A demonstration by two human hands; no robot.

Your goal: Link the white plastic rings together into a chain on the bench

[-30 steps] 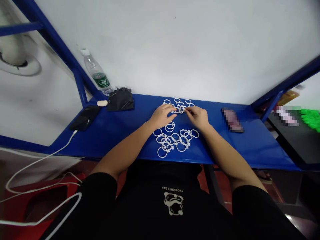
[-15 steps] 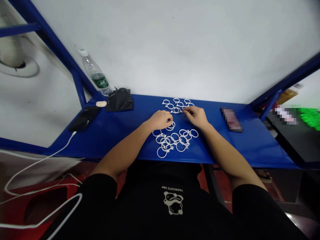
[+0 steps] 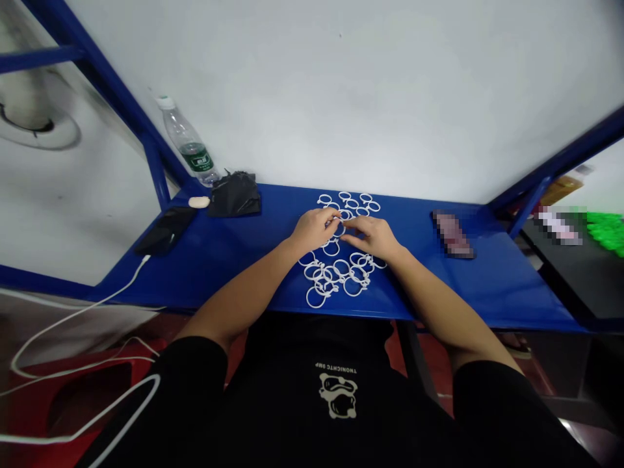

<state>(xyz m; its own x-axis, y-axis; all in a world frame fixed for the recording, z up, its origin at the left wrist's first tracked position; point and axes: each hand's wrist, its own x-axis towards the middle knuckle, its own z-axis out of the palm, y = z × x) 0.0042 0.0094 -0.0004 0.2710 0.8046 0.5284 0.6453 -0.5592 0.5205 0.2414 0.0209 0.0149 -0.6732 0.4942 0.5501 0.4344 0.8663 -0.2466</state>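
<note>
Between my two hands, a white plastic ring is held just above the blue table. My left hand is closed, thumb and forefinger pinching the ring at its upper left. From the other side, the fingertips of my right hand are on the same ring, the thumb set a little lower; the exact contact is too small to make out. Below lies a single ring. Closer to me is a loose cluster of white rings with small knobs. Several more rings lie beyond my hands.
A bottle, a black plastic bag and a pale oval object stand at the back left. A black phone with a white cable lies at the left. At the right is a pixelated object. Blue frame bars flank the table.
My right hand has moved left and slightly nearer, from the far rings to my left hand. My left hand has risen a little, and a ring now shows between both hands.
</note>
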